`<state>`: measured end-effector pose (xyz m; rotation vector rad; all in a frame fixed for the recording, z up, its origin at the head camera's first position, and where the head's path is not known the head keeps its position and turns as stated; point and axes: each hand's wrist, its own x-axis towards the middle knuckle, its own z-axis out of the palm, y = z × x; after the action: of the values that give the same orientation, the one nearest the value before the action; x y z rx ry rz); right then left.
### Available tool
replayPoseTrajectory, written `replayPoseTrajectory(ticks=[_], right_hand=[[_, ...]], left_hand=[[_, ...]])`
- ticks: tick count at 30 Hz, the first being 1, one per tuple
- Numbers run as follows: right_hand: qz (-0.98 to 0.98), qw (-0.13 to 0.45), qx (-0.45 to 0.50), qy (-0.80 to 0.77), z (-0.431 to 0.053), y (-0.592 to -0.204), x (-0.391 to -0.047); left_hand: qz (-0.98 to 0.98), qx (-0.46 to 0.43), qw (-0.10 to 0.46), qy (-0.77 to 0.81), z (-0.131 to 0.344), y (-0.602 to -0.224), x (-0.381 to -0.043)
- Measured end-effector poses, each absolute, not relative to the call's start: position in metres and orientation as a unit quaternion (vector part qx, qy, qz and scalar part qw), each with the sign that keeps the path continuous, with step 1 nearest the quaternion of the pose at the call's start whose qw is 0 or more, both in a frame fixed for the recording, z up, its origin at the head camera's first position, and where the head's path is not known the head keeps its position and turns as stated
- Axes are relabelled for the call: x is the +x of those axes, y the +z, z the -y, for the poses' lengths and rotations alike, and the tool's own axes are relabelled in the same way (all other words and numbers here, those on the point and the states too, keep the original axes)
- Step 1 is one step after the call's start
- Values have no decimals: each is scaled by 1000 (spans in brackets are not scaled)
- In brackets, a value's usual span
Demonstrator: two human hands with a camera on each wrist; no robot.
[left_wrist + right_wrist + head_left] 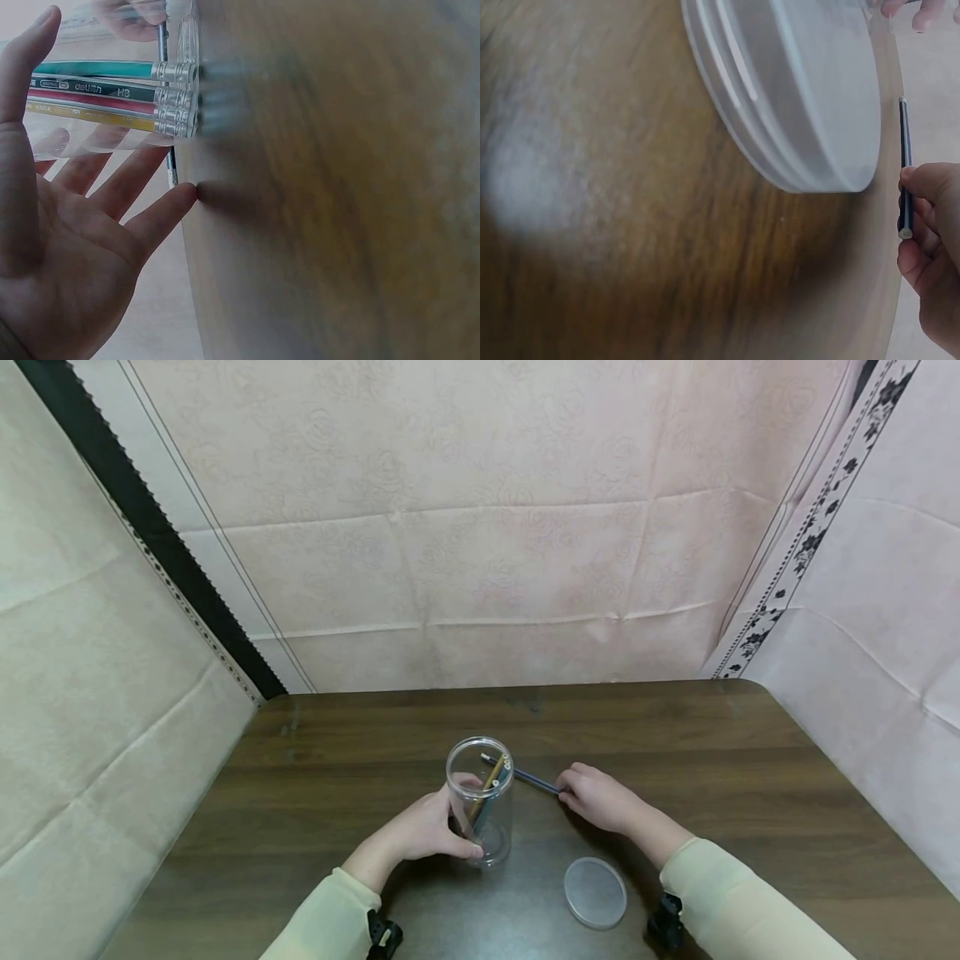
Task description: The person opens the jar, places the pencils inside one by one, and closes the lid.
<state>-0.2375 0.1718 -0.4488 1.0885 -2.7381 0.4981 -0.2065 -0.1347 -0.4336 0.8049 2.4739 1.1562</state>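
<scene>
My left hand [423,828] holds a clear plastic jar [498,831] upright on the table, thumb in front and fingers round its far side. No lid sits on its mouth. Inside lean several pencils [97,91], green, black, red and yellow, with metal ferrules at the jar's bottom. To the jar's right, my right hand [598,797] pinches a dark pencil [537,781] near one end, between thumb and fingers. That pencil lies low over the table, and its far end, with a silver ferrule, passes behind the jar.
A round translucent lid [596,893] rests on the wooden table [315,827], in front of my right hand and right of the jar. Pale patterned cloth [487,568] hangs behind the table's far edge and along both sides.
</scene>
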Motion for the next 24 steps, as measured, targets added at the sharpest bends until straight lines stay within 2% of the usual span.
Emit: replayPoseTrajectory(ticks=[24], right_hand=[[915,59,361,170,-173,-450,-235]], left_hand=[[-861,281,141,400,135,-432,-207]])
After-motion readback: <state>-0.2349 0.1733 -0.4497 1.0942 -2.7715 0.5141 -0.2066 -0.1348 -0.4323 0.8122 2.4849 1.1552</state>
